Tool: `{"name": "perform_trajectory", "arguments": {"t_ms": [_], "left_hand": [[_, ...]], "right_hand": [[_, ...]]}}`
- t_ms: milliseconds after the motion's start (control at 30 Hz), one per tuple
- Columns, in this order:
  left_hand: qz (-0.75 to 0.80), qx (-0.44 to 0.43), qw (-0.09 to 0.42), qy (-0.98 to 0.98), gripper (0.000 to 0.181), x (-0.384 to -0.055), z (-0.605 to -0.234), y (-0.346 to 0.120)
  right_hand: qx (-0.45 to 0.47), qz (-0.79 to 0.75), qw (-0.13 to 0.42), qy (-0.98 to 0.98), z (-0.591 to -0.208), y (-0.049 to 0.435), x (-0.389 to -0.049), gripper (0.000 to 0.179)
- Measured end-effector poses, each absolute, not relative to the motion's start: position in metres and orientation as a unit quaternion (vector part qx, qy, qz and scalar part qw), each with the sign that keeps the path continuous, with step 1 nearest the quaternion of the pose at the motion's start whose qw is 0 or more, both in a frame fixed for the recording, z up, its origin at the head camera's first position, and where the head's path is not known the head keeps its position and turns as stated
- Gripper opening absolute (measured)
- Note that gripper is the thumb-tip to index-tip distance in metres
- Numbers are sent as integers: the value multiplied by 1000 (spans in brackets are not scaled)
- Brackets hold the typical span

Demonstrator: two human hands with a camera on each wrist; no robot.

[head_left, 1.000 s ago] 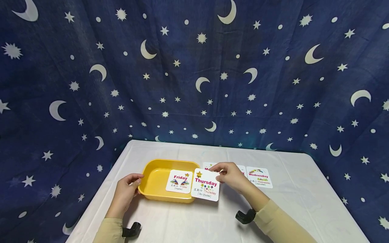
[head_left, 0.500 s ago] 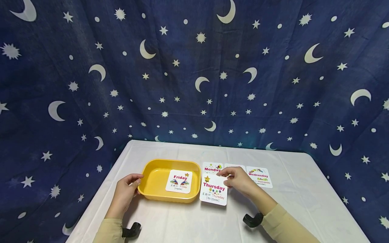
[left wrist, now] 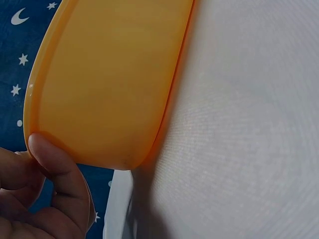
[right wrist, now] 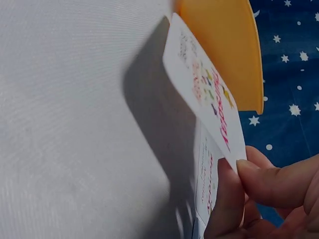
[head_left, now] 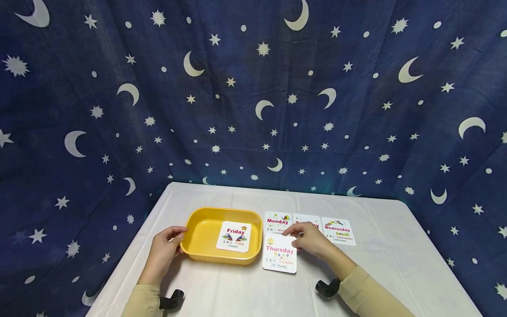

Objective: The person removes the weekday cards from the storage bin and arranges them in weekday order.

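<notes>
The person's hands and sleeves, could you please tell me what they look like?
The left hand and right hand are bare. The sleeves are plain beige, ending short of the hands, and a black, curved piece juts out beside each one.

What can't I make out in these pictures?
Row's middle card, head view: part of its word, behind the right hand.
Monday card, head view: lower right corner, likewise.
Yellow tray, left wrist view: far end, past top edge.
Thursday card, right wrist view: small print, blurred.
</notes>
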State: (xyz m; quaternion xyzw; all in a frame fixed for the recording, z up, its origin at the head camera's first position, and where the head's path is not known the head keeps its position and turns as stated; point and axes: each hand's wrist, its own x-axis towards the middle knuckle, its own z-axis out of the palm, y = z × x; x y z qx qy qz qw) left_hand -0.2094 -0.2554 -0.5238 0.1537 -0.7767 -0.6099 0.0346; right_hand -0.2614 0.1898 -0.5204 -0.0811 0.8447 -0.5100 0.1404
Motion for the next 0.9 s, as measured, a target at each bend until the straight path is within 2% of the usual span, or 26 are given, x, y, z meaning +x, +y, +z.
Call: {"name": "perform_trajectory", "arguments": {"t_ms": [900], "left_hand": [[-620,147,29,-770,25,-210,-525,-256]], "right_hand": [[-44,-356,54,932,-528,171,-260,29]]}}
